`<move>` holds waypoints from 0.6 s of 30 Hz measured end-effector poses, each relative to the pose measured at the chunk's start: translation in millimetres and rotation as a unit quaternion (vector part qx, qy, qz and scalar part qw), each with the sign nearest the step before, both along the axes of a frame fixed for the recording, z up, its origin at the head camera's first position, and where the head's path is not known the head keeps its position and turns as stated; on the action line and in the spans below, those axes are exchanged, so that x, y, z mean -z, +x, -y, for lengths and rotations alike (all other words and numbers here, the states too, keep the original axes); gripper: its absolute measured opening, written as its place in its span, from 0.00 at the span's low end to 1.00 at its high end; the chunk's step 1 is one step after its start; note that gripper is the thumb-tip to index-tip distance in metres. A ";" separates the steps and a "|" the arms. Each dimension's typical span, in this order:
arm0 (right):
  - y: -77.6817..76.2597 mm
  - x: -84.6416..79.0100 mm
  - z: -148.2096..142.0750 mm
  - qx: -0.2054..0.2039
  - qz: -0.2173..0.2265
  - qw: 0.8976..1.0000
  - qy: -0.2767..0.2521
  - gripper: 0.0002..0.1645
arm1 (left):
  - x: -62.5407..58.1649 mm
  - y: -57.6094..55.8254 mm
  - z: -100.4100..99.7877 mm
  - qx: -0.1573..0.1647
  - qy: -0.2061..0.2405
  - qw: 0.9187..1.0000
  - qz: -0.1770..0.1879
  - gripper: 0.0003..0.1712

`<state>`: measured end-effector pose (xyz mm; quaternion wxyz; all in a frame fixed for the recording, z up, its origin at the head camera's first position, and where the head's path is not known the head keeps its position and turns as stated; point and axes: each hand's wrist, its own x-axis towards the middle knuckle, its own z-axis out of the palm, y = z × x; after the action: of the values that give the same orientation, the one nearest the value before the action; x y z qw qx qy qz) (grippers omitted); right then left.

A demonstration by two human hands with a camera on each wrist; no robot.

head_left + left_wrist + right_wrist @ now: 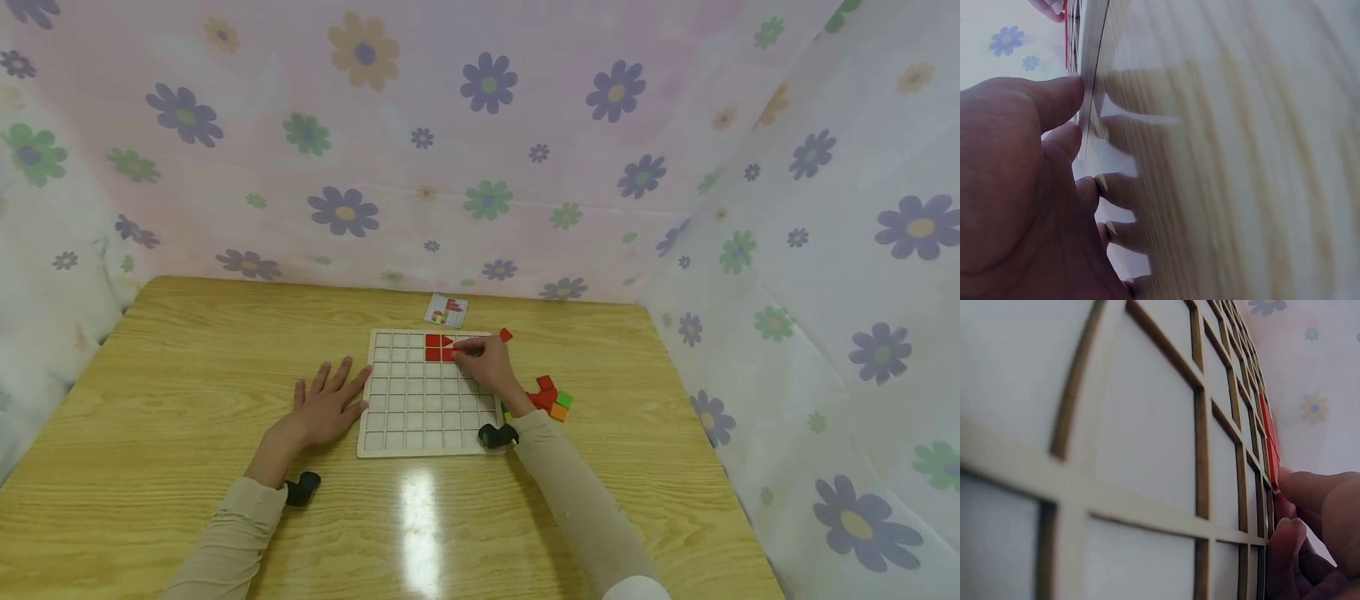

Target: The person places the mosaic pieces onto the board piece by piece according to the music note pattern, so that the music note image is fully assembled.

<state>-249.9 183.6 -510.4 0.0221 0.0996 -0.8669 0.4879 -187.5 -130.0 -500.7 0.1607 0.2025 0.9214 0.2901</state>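
Note:
A pale wooden grid board lies on the table, its square cells bordered by thin raised strips. Red pieces fill cells near its far edge, square ones beside a triangular one. My right hand reaches over the board from the right, thumb and finger pinching a red tile at that group. Spread flat on the table left of the board, my left hand has its fingertips at the board's left edge. The left wrist view shows the thumb against the board's side.
Beyond the board lies a small pattern card with coloured shapes. Loose red, green and orange pieces are heaped on the right, partly behind my right wrist. One red piece sits by the far right corner. Flowered cloth hangs behind the table.

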 end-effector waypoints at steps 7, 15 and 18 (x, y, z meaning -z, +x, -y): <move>1.4 -6.3 -2.1 0.000 0.010 1.000 0.021 0.12 | 1.5 -2.6 -1.1 0.001 -0.006 1.000 -0.001 0.37; 16.5 -22.1 -29.2 -0.048 0.018 0.997 0.061 0.13 | 0.4 -0.3 -2.3 -0.004 -0.012 1.000 0.002 0.37; 25.3 -28.2 -43.2 -0.072 0.030 0.992 0.096 0.13 | 0.4 1.6 -2.4 -0.006 -0.008 1.000 0.003 0.37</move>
<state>-224.6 226.9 -482.2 -0.0485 0.1488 -0.9005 0.4057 -185.9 -127.6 -501.1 0.1633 0.1952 0.9244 0.2842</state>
